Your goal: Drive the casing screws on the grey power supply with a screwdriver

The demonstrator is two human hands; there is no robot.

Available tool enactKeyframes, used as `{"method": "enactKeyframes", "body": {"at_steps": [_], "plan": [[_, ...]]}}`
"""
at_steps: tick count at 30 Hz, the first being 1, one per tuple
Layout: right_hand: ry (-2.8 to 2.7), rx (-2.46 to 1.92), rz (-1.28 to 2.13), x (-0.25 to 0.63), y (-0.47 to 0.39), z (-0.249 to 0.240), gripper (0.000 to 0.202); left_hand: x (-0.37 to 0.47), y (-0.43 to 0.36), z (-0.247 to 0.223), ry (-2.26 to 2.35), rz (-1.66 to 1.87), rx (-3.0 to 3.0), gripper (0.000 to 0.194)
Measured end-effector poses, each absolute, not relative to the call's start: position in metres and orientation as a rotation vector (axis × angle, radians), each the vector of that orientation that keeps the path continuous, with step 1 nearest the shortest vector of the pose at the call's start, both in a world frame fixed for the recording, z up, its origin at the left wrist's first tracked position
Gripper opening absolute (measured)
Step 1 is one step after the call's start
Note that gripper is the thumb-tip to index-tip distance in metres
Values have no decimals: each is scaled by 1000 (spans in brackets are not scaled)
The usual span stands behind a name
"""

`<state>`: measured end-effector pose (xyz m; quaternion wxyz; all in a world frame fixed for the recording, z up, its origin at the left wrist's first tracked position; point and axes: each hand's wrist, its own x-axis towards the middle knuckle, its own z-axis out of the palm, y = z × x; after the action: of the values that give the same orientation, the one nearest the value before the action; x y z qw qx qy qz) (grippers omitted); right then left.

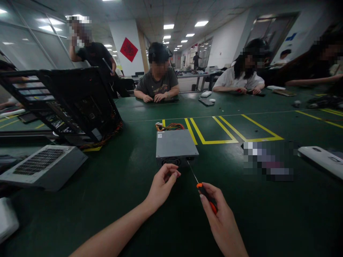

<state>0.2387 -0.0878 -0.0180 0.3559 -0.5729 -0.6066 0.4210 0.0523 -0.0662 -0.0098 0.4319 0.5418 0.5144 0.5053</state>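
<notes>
A grey power supply unit (177, 142) sits on the green table in front of me, with its fan side facing me and a bundle of coloured cables (173, 126) behind it. My right hand (221, 210) is wrapped round the orange and black handle of a screwdriver (205, 196). Its thin shaft points up and left, and the tip is at the unit's near face, by the socket; contact there cannot be made out. Just in front of the fan, my left hand (163, 184) is closed, thumb and curled fingers together; anything between them is hidden.
At the left stand an open black computer case (80, 103) and another power supply with a grille (43, 166). A white device (323, 159) and a blurred-out object (268, 162) lie at the right. Yellow tape (219, 142) marks the table; several people are beyond it.
</notes>
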Motion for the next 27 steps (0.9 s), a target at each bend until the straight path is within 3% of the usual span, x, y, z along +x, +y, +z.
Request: {"method": "enactKeyframes", "body": {"at_steps": [27], "plan": [[-1636, -1505, 977, 229, -86, -25, 36, 51, -68, -5, 1318, 1296, 1457, 17]]}}
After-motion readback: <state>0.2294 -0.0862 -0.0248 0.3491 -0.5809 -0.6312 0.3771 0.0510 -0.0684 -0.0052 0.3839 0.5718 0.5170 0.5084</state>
